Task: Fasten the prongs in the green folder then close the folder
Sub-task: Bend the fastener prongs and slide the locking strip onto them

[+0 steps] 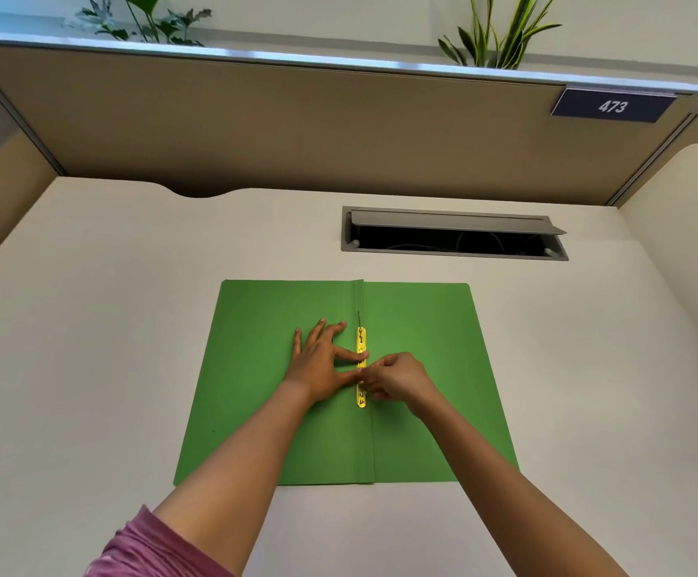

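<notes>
A green folder [422,347] lies open and flat on the white desk. A yellow fastener bar [361,341] runs along its spine, and a thin metal prong [359,318] sticks up at the bar's far end. My left hand [318,360] rests flat on the left cover, thumb and forefinger pressing on the middle of the bar. My right hand [397,376] has its fingers curled and pinched at the bar's nearer half. The lower prong is hidden under the fingers.
An open cable hatch [453,235] with a raised grey lid is set in the desk just beyond the folder. A tan partition [297,131] walls the back and sides, carrying a sign reading 473 [613,106]. Plants stand behind it.
</notes>
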Demonstrator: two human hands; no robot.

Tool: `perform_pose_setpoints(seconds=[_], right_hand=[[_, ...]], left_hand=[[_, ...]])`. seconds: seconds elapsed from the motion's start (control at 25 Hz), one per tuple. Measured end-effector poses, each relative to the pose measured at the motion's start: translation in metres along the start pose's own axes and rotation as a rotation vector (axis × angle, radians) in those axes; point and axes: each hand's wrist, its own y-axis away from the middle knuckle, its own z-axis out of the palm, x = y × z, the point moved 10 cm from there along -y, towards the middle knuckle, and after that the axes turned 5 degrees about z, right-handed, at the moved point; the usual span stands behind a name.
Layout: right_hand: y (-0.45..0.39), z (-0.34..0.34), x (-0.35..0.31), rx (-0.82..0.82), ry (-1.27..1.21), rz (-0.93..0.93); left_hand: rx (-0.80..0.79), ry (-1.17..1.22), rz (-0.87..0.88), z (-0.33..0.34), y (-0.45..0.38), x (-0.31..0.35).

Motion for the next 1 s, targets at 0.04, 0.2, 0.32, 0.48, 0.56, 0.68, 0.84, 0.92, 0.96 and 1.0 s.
perform_pose_setpoints(seconds=[0.04,0.2,0.32,0.48,0.56,0.68,0.84,0.92,0.96,1.0], right_hand=[[0.005,0.0,0.0,0.007,0.061,0.001],[0.024,-0.007,-0.006,0.16,0.393,-0.044],[0.036,-0.002,-0.006,0.239,0.473,-0.104],[0.057,0.008,-0.015,0.362,0.484,-0.275],[0.06,0.012,-0.015,0.394,0.513,-0.294],[0.062,0.017,-0.012,0.418,0.564,-0.296],[0.07,0.027,-0.016,0.425,0.679,-0.337],[0.072,0.037,-0.017,0.392,0.753,-0.35],[0.073,0.041,-0.018,0.377,0.795,-0.364],[0.074,0.045,-0.019,0.367,0.84,-0.389]], left_hand=[[-0.01,-0.004,-0.005,0.0,-0.001,0.0],[-0.033,-0.005,-0.023,0.002,-0.002,0.001],[-0.043,0.006,-0.044,0.004,-0.004,0.0],[-0.054,0.004,-0.054,0.007,-0.006,-0.002],[-0.056,0.0,-0.052,0.007,-0.006,-0.003],[-0.065,-0.007,-0.05,0.007,-0.007,-0.002],[-0.066,-0.013,-0.054,0.006,-0.008,-0.001],[-0.065,-0.012,-0.051,0.006,-0.008,0.0],[-0.065,-0.012,-0.051,0.006,-0.007,0.0],[-0.066,-0.009,-0.051,0.005,-0.007,0.0]])
